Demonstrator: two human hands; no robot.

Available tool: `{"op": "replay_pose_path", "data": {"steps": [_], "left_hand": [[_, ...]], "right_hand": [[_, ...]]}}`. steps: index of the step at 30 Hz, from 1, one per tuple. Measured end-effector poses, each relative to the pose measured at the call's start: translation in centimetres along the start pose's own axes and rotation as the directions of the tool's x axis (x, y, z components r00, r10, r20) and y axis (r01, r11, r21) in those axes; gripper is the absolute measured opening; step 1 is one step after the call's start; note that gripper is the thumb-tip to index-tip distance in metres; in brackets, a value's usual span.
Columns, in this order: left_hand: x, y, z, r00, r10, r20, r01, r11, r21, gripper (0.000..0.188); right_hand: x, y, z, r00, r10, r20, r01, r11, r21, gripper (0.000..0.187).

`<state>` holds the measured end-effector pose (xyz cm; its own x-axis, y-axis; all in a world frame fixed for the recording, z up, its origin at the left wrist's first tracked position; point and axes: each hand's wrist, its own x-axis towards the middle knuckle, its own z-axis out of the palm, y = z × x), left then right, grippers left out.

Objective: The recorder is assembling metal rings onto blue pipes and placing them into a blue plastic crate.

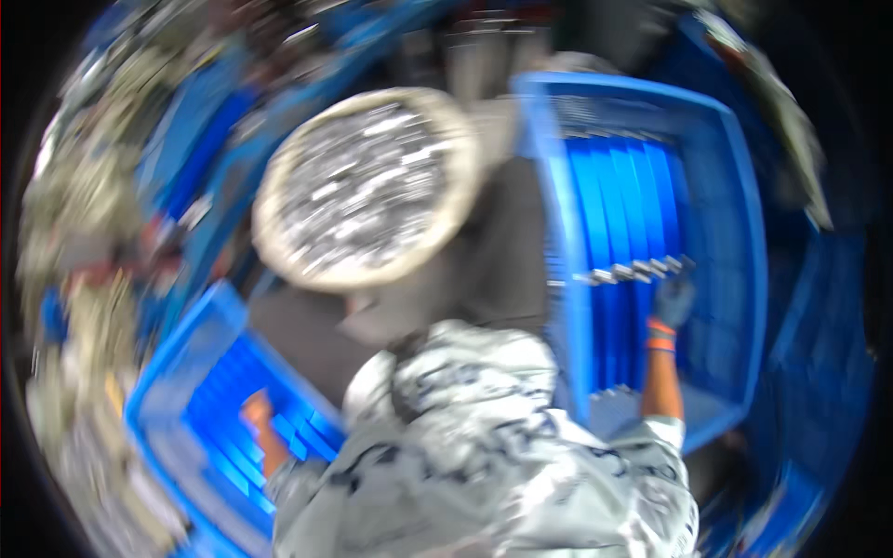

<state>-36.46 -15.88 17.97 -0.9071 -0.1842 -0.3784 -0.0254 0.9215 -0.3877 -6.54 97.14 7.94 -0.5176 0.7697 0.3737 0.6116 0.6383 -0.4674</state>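
Note:
My right hand (pixel 674 302), in a grey glove with an orange cuff, reaches into the large blue bin (pixel 749 251) on the right. It is beside the metal ends of long blue strips (pixel 619 200) stacked in rows there; whether it grips one is smeared by motion. My left hand (pixel 258 407) is over the smaller blue bin (pixel 153 381) at the lower left. Bright blue pieces (pixel 223 395) lie under and around that hand, and its fingers are too blurred to make out.
Between the bins, farther off, stands a round pale-rimmed tub (pixel 270 219) full of shiny small metal parts (pixel 367 186). Dark flooring (pixel 507 242) shows between tub and right bin. Blue containers (pixel 191 139) and pale clutter (pixel 93 195) stand at the left.

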Motion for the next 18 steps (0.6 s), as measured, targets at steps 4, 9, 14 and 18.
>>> {"op": "replay_pose_path", "data": {"steps": [4, 9, 14, 18], "left_hand": [[-17.6, -2.8, 13.0, 0.712, -0.414, 0.567, 0.645, 0.706, -0.293, 0.045], [-23.9, 15.9, 20.5, 0.481, -0.264, 0.836, 0.866, 0.294, -0.405, 0.090], [-33.7, 15.3, 27.5, 0.507, -0.342, 0.791, 0.851, 0.048, -0.524, 0.072], [-33.5, 14.8, 26.2, 0.373, -0.799, 0.472, 0.796, 0.014, -0.605, 0.065]], "right_hand": [[5.6, -27.7, 6.7, 0.963, -0.177, 0.204, 0.000, 0.754, 0.657, 0.039], [7.4, -51.5, 6.9, 0.586, -0.711, 0.388, 0.320, 0.644, 0.695, 0.044], [-3.9, -66.1, 17.1, 0.081, -0.958, 0.274, 0.624, 0.263, 0.736, 0.095], [-8.3, -67.2, 20.6, 0.066, -0.820, 0.568, 0.910, 0.282, 0.302, 0.074]]}}
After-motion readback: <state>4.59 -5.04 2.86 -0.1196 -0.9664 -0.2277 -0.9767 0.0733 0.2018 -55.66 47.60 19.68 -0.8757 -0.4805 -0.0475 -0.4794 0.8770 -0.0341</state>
